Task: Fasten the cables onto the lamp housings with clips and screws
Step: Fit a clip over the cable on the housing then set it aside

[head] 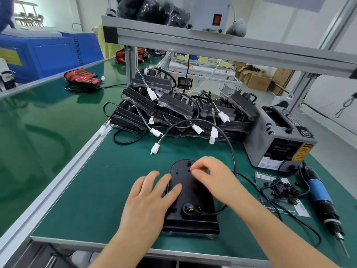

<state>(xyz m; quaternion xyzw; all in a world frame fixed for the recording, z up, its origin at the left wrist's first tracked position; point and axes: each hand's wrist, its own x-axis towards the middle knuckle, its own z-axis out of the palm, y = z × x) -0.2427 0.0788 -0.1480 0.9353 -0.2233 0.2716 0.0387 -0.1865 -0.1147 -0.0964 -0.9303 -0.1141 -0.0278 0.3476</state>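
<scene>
Left hand [148,192] is flat, fingers straight, resting on the left side of the black lamp housing [190,198] and pressing it onto the green mat [116,180]. Right hand [210,175] sits over the far end of the same housing with its fingers curled and tips bunched together. I can't tell if there's a clip pinched in there or nothing at all. The cable [233,159] leaves the housing's near end below the right wrist, then loops up past the right hand to a white connector [154,148] beyond both hands. The pile of black clips [284,190] is right of the right hand, and the blue screwdriver [318,192] is further right.
</scene>
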